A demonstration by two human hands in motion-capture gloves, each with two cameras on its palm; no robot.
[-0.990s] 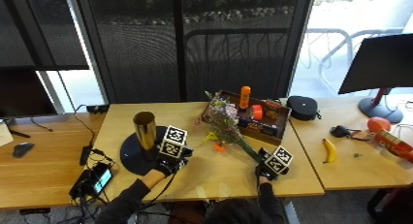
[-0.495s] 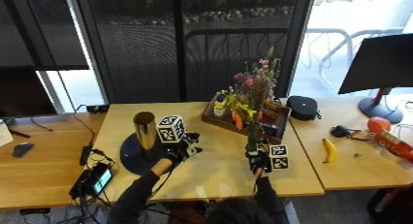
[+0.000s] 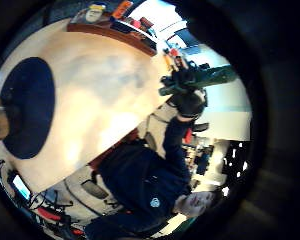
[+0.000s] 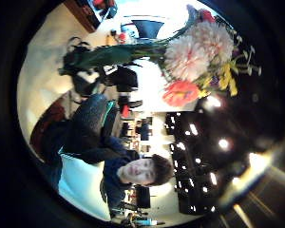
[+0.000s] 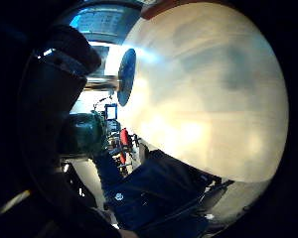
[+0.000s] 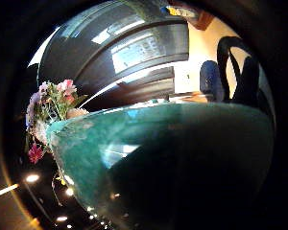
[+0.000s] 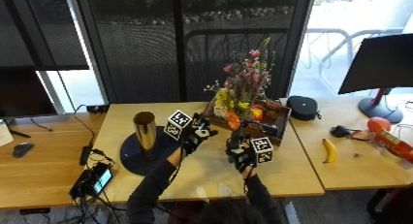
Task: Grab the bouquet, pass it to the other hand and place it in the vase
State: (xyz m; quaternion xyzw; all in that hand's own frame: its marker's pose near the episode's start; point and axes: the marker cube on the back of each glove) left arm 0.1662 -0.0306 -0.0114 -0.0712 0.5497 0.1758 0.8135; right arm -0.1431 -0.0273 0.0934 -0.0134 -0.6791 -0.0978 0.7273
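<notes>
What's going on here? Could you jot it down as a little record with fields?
Bouquet: upright, above the table, stems in the right hand's grip
Right hand: fingers curled round the stems
Left hand: fingers spread, holds nothing, raised beside the bouquet
Vase: gold, upright on a dark round mat, no flowers in it
Table: light wood
Nearby: banana, wooden tray behind the bouquet
Stage: hand-over not yet done
</notes>
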